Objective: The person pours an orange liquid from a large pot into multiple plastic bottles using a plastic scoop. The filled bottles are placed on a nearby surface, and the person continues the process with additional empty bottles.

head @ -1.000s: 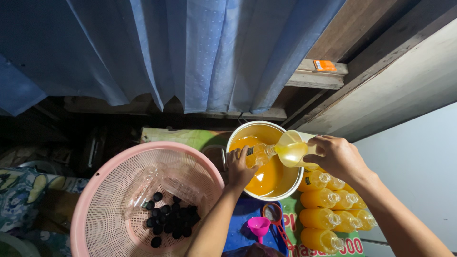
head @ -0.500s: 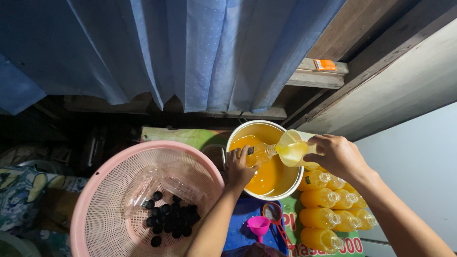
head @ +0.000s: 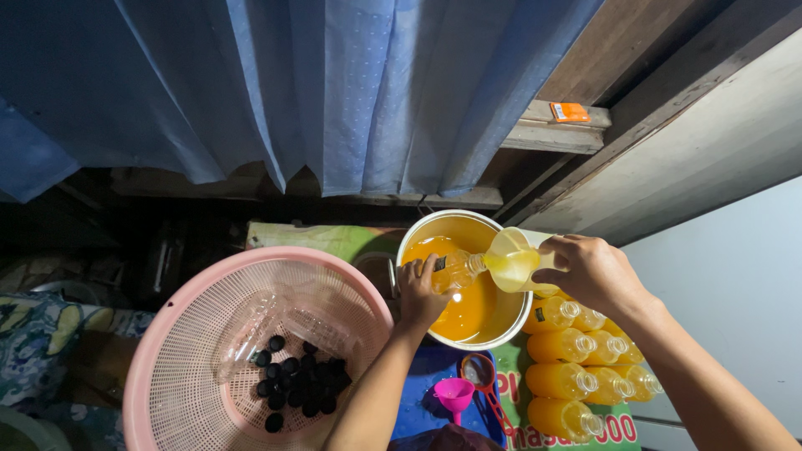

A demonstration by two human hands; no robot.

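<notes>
- Head view looks down on a white bucket (head: 493, 321) of orange liquid, with both hands working over it.
- Spill risk, as I judge it: the small clear bottle (head: 458, 269) has a narrow mouth, and the clear cup (head: 513, 266) tips liquid at it with no funnel; a slight wobble of either hand would send liquid down the outside of the bottle, though most would fall back into the bucket below.
- Left hand (head: 420, 292) is closed around the bottle, holding it tilted above the liquid, neck toward the cup.
- Right hand (head: 590, 269) is curled tight on the cup, its rim touching or just beside the bottle's mouth.
- Pink funnel (head: 455, 392) lies unused near the bucket.
- Filled bottles (head: 576, 367) stand just beside the bucket; a pink basket (head: 200, 334) holds black caps (head: 296, 380).
</notes>
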